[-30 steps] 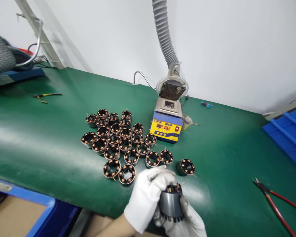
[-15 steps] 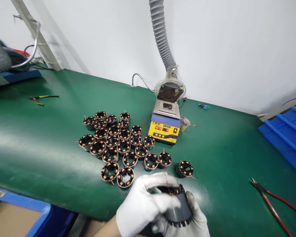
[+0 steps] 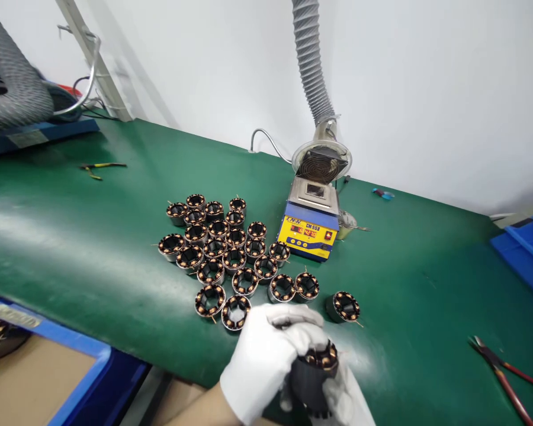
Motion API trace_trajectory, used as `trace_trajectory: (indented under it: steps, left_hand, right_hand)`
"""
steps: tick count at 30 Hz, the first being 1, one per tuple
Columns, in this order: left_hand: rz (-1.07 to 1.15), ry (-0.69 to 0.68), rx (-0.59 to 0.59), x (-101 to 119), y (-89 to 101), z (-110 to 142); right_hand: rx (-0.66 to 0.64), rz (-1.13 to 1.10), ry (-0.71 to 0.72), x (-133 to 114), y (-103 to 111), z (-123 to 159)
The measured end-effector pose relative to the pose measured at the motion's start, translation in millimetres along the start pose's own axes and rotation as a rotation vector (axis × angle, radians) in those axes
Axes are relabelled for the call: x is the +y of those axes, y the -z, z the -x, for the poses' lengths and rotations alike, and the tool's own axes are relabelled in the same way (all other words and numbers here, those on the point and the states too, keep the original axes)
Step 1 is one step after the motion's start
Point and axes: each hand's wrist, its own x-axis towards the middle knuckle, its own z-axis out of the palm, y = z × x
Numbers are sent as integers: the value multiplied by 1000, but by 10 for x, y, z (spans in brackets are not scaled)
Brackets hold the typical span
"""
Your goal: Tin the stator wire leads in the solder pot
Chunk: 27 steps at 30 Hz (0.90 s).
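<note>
A dark motor stator (image 3: 313, 384) with copper windings round its upper rim is held low in front of me, slightly tilted. My left hand (image 3: 270, 349), in a white glove, curls its fingers over the stator's top rim; the fingertips are partly hidden and blurred. My right hand (image 3: 344, 393), also gloved, grips the stator from the right and below. One separate stator (image 3: 345, 307) stands just beyond my hands, a short wire end sticking out. Several more stators (image 3: 234, 259) stand grouped on the green table, windings up.
A yellow and blue solder pot (image 3: 308, 231) stands under a grey fume hose (image 3: 313, 59). Red-handled cutters (image 3: 493, 358) lie at right, yellow-handled pliers (image 3: 102, 167) at far left. Blue crates flank the table: one right (image 3: 526, 254), one lower left (image 3: 89, 378).
The stator in my hands has tipped so that its wound rim faces me more, and its lower end has dropped. My left fingers have shifted over the rim. The camera has turned left.
</note>
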Motion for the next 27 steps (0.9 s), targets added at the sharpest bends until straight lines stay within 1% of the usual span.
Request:
trace_trajectory:
  steps: [2, 3, 4, 5, 6, 7, 8, 9, 10, 11, 12, 14, 15, 16, 19, 20, 22, 24, 27]
  left_hand:
    - [112, -41, 103, 19, 45, -30]
    - [178, -70, 119, 22, 68, -48]
    - [237, -81, 87, 18, 84, -62]
    - [272, -64, 16, 9, 86, -70]
    - [279, -27, -73, -4, 75, -70]
    - [272, 20, -151, -20, 52, -65]
    - [269, 60, -196, -35, 24, -56]
    - [283, 81, -206, -46, -2, -47]
    - [309, 81, -188, -49, -20, -39]
    - [351, 57, -148, -42, -23, -35]
    - [402, 15, -101, -26, -12, -36]
    - [459, -76, 15, 28, 40, -49]
    - [448, -99, 52, 58, 70, -58]
    - [409, -93, 61, 83, 93, -66]
    - [189, 39, -41, 100, 99, -79]
    - [147, 74, -57, 87, 84, -78]
    - [131, 114, -46, 48, 49, -74]
    - [154, 121, -52, 23, 28, -69]
    - [152, 101, -41, 48, 28, -66]
  right_hand:
    - [148, 215, 139, 103, 2, 6]
    - [248, 329, 220, 157, 18, 3]
    - [350, 449, 317, 210, 45, -9]
    - [437, 569, 437, 257, 82, -30]
    - [487, 679, 588, 298, 126, -59]
    - [482, 783, 759, 328, 174, -96]
    - [436, 870, 923, 349, 223, -134]
    - [362, 936, 1063, 360, 268, -170]
    - [284, 978, 1151, 362, 308, -200]
    - [235, 993, 1182, 358, 338, -219]
    - [226, 989, 1166, 349, 360, -227]
    - [288, 945, 1091, 330, 381, -215]
    - [316, 920, 1062, 323, 382, -200]
    - [334, 900, 1044, 319, 379, -183]
    - [348, 835, 1003, 333, 355, -140]
    - [366, 801, 975, 344, 345, -131]
    - [414, 737, 909, 365, 322, -123]
    - [438, 701, 874, 369, 298, -126]
    - [418, 729, 938, 345, 246, -143]
